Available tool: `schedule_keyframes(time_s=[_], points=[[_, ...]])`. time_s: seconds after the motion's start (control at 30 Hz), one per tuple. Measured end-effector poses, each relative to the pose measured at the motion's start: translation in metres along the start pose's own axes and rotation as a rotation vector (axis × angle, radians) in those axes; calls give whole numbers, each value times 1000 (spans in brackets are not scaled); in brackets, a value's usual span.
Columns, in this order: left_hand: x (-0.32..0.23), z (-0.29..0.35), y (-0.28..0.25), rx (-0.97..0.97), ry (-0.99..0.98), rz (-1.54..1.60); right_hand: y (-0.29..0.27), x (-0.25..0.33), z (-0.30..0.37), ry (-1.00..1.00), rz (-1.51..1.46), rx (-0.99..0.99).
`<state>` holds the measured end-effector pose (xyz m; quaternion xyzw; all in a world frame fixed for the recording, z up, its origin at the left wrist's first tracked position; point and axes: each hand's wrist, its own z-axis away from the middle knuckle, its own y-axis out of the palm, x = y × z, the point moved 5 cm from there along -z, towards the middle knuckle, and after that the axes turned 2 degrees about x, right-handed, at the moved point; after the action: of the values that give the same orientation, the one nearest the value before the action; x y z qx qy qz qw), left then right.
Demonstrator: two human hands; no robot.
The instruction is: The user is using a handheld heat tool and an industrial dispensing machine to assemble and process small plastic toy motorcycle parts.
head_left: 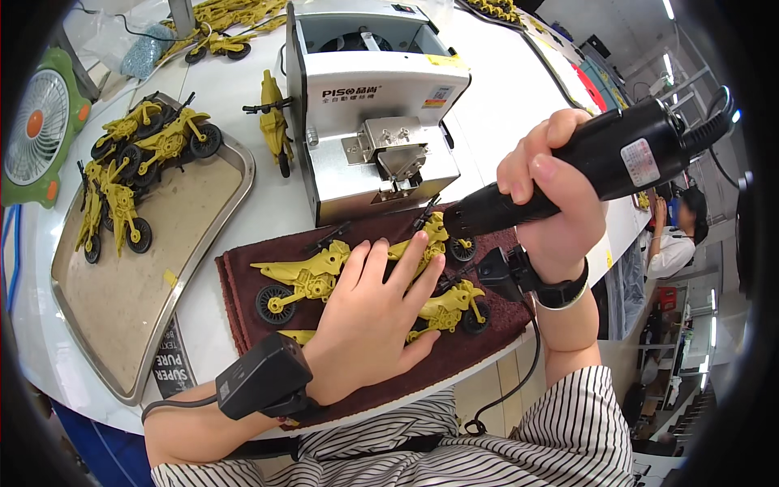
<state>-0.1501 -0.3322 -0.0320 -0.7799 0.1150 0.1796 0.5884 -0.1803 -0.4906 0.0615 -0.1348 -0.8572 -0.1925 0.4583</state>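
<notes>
My right hand [560, 174] is wrapped round a black electric screwdriver [584, 158], whose cable runs off to the upper right. The tool's tip end points left, close to the front part of a yellow toy motorcycle [434, 235]; the contact itself is hidden. Fingers spread, my left hand [369, 312] lies flat over the toy motorcycles on the dark red towel [389, 402]. Another yellow toy motorcycle [304, 280] shows to the left of that hand, and one more [450, 308] to its right. My palm covers parts of them.
A silver screw feeder machine [381, 105] stands behind the towel, with a yellow toy motorcycle [273, 122] at its left side. On the left, a metal tray [138, 312] carries several more, near a green fan [40, 122]. A person [673, 235] sits at the far right.
</notes>
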Motion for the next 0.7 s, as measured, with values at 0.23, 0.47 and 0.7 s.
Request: schedule_keyframes(time_s=[0.23,0.47,0.7], points=[[-2,-2,-1,4,11,12,6,-1,3,-7,80,15],[-1,0,0,-4,4,-14,18,-1,5,28,214,12],[-7,-2,-4,-44,11,-13,31,101,-37,-222,-17,193]])
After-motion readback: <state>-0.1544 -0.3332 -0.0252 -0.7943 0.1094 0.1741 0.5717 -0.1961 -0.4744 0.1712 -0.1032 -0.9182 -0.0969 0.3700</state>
